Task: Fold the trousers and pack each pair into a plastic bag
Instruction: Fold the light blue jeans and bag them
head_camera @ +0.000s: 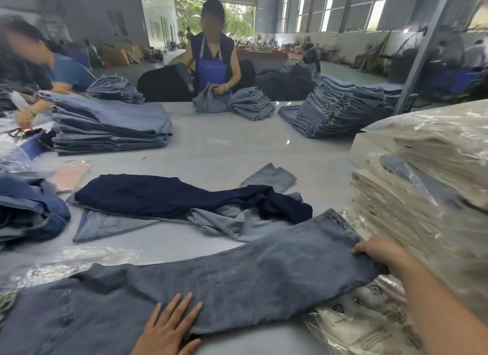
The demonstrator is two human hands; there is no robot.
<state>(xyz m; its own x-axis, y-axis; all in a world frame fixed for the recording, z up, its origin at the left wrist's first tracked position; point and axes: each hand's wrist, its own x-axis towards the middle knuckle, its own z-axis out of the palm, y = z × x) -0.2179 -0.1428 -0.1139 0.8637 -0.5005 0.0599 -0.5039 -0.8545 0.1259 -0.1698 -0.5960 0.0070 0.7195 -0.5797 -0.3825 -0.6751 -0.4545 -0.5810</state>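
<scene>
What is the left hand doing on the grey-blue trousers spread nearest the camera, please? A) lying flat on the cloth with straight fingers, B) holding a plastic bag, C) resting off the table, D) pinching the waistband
A: the left hand lies flat, fingers spread straight, on the grey-blue trousers, while the right hand grips their far end.

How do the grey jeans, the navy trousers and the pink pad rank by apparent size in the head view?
1. grey jeans, though nearest the camera, so partly inflated
2. navy trousers
3. pink pad, clearly smallest
</scene>
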